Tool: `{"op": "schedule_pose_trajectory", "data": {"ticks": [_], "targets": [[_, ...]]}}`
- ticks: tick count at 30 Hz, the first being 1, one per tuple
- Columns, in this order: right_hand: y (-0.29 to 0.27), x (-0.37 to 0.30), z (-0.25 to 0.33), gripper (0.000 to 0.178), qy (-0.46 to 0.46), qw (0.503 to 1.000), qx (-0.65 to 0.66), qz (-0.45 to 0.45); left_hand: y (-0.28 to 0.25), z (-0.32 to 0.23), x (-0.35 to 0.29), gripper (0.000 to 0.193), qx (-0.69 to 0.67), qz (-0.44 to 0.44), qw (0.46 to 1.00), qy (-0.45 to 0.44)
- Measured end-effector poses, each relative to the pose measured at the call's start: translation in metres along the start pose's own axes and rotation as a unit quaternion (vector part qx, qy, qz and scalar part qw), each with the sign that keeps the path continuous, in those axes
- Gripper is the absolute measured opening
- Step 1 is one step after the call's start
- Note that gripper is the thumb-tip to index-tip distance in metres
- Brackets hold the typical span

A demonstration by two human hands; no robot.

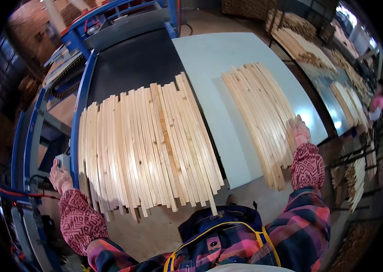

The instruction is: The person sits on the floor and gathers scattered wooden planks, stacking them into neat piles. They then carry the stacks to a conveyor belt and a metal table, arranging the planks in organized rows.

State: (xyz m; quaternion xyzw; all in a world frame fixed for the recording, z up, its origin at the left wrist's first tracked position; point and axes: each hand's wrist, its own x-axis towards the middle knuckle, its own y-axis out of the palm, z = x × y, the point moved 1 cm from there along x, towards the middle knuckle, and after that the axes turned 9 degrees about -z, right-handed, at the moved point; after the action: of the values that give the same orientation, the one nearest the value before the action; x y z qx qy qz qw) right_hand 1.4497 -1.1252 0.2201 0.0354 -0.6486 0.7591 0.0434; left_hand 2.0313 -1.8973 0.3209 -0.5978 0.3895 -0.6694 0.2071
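Gloved in pale pink, my left hand [61,176] is at a small grey control box [63,161] on the blue frame, its fingers stretched up against the box. My right hand [300,129] lies open along the right edge of a smaller batch of wooden strips [259,118], fingers extended and touching the outer strip. That batch rests on a pale table [214,68]. To its left, a wider row of wooden strips [141,149] lies side by side on a black conveyor belt [132,59]. Their near ends are uneven and overhang the front edge.
A blue machine frame [82,81] borders the belt on the left, with a blue gantry [128,16] across its far end. A cable chain [67,77] hangs on the left. At the right, another table [311,75] holds more strips. A person [377,102] is at the far right.
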Motion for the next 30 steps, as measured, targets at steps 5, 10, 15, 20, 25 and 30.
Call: {"op": "schedule_pose_trajectory", "data": {"ticks": [5, 10, 15, 20, 25, 30], "targets": [[-0.005, -0.037, -0.018, 0.072, 0.008, 0.999, 0.044, 0.020, -0.060, 0.014, -0.053, 0.057, 0.027, 0.078, 0.996, -0.011], [-0.018, -0.106, -0.081, 0.066, -0.147, 0.988, 0.049, -0.008, -0.095, -0.078, -0.183, 0.082, 0.108, 0.065, 0.991, 0.045], [-0.048, -0.136, -0.177, 0.051, -0.262, 0.932, 0.245, -0.044, -0.180, -0.288, -0.317, 0.079, -0.099, 0.064, 0.962, 0.247], [-0.028, -0.264, -0.430, 0.054, -0.083, 0.919, 0.373, -0.093, -0.349, -0.428, -0.498, 0.074, -0.279, 0.070, 0.875, 0.390], [0.046, -0.417, -0.634, 0.052, 0.118, 0.919, 0.373, -0.052, -0.465, -0.570, -0.628, 0.073, -0.269, 0.135, 0.814, 0.498], [0.111, -0.464, -0.746, 0.055, 0.301, 0.904, 0.301, 0.028, -0.517, -0.755, -0.752, 0.072, -0.325, 0.197, 0.656, 0.652]]}}
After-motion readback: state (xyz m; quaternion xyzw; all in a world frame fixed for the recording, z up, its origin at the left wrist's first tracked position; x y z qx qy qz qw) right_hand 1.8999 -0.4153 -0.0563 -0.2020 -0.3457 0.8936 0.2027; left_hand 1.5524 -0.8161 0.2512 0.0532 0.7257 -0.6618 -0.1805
